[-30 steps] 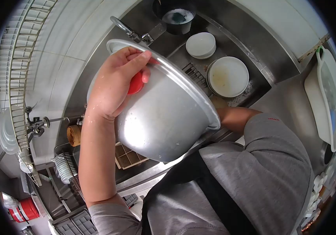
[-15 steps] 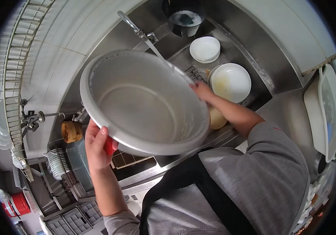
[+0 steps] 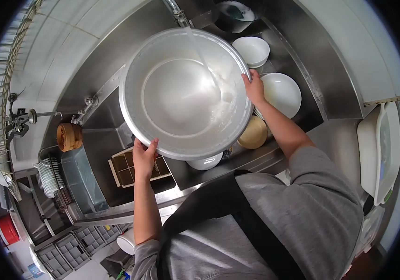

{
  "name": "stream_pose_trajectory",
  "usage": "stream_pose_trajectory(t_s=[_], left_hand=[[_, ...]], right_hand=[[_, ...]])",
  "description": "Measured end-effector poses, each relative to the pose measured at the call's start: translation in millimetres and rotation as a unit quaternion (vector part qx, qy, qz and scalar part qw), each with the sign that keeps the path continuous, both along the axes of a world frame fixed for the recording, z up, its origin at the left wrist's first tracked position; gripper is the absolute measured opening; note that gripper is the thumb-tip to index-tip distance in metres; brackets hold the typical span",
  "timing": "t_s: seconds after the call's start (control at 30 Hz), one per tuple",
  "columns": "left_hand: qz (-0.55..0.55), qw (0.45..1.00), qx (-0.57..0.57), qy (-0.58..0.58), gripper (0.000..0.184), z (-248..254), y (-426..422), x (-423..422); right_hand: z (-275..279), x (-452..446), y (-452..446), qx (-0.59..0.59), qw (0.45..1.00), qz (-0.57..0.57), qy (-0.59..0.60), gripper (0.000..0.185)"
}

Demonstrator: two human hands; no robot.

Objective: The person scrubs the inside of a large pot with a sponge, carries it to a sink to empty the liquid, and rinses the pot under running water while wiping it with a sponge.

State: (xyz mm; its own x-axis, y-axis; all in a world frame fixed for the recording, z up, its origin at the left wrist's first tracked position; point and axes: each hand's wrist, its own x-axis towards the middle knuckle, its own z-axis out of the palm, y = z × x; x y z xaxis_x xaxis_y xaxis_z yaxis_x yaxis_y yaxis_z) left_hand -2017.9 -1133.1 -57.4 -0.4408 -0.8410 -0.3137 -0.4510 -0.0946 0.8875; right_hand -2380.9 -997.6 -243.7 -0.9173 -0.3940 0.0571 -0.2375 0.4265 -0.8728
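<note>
A large round metal basin [image 3: 176, 95] is held over the sink, its open side facing up. Water runs from the faucet [image 3: 177, 14] into it and splashes on the inner right side. My left hand [image 3: 145, 156] grips the rim at the lower left, thumb over the edge. On the right side of the rim my right hand [image 3: 254, 87] is closed, close to a stack of white plates [image 3: 282, 94]. White bowls [image 3: 251, 50] lie just above that stack. Below my right hand is a yellowish round dish [image 3: 253, 133].
A divided wooden box [image 3: 124, 169] stands in the left sink. Further left are a bamboo steamer [image 3: 69, 136], a clear tub [image 3: 81, 179] and racked plates [image 3: 48, 177]. A dark pot [image 3: 234, 14] with suds is at the top, a white tub [image 3: 379, 154] at the right.
The basin has turned from bottom-outward to open side up and moved under the faucet stream. Both hands have moved with its rim. Water now lands inside it.
</note>
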Motion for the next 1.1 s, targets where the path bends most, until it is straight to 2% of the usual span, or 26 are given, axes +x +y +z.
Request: stream_pose_trajectory(t_s=[0.1, 0.27, 0.33, 0.4, 0.47, 0.5, 0.53, 0.57, 0.6, 0.67, 0.73, 0.77, 0.8, 0.87, 0.9, 0.97, 1.03, 1.07, 1.1], left_hand=[[0.002, 0.998, 0.016, 0.068, 0.024, -20, -3, 1], [0.001, 0.999, 0.043, -0.011, 0.023, -38, -1, 7], [-0.013, 0.999, 0.036, -0.006, 0.023, -49, -1, 12], [-0.006, 0.999, 0.043, -0.03, 0.023, -53, 0, 10], [0.005, 0.998, 0.063, -0.022, 0.023, -61, 0, 10], [0.014, 0.997, 0.072, -0.005, 0.022, -62, 2, 9], [0.015, 0.997, 0.075, -0.007, 0.022, -63, 4, 7], [0.027, 0.997, 0.066, 0.01, 0.022, -64, 5, 5], [0.041, 0.997, 0.058, 0.027, 0.022, -64, 6, 5], [0.038, 0.997, 0.07, 0.024, 0.022, -64, 8, 6], [0.045, 0.993, 0.082, 0.076, 0.022, -63, 11, 4], [0.058, 0.992, 0.088, 0.069, 0.021, -65, 13, 5], [0.039, 0.994, 0.081, 0.068, 0.021, -70, 15, 7], [0.053, 0.993, 0.093, 0.045, 0.022, -73, 21, 7], [0.056, 0.994, 0.083, 0.048, 0.024, -80, 24, 10], [0.058, 0.993, 0.087, 0.061, 0.025, -77, 27, 7], [0.044, 0.99, 0.102, 0.085, 0.027, -79, 27, 11], [0.043, 0.99, 0.097, 0.089, 0.027, -78, 27, 11], [0.047, 0.99, 0.102, 0.08, 0.026, -76, 30, 9]], right_hand=[[-13, -5, -7, 0.018, 1.0, 0.0, 0.019, 0.039], [-19, -3, -6, 0.033, 0.998, 0.0, 0.046, 0.036], [-21, -7, -7, -0.02, 0.994, 0.001, 0.104, 0.037], [-12, -13, -10, -0.004, 0.998, 0.023, 0.06, 0.04], [5, -13, -23, 0.128, 0.944, 0.064, 0.297, 0.04], [6, -13, -29, 0.13, 0.944, 0.067, 0.295, 0.04], [7, -14, -33, 0.223, 0.878, 0.171, 0.389, 0.041], [7, -12, -37, 0.307, 0.783, 0.269, 0.47, 0.043], [6, -8, -40, 0.308, 0.782, 0.272, 0.468, 0.043], [5, -2, -45, 0.484, 0.663, 0.27, 0.503, 0.045], [-85, 16, -53, 0.553, 0.673, 0.206, 0.445, 0.047], [-72, 41, -49, 0.588, 0.665, 0.367, 0.281, 0.053], [-35, 82, -35, 0.586, 0.619, 0.488, 0.185, 0.055], [-43, 161, -41, 0.53, 0.681, 0.504, -0.03, 0.052], [0, 180, -58, 0.489, 0.631, 0.574, -0.183, 0.053], [-30, 206, -52, 0.16, 0.737, 0.628, -0.192, 0.054], [-76, 168, -45, 0.152, 0.59, 0.793, -0.001, 0.053], [-51, 128, -31, 0.298, 0.623, 0.721, -0.059, 0.051], [-55, 76, -23, 0.342, 0.611, 0.713, 0.046, 0.052]])
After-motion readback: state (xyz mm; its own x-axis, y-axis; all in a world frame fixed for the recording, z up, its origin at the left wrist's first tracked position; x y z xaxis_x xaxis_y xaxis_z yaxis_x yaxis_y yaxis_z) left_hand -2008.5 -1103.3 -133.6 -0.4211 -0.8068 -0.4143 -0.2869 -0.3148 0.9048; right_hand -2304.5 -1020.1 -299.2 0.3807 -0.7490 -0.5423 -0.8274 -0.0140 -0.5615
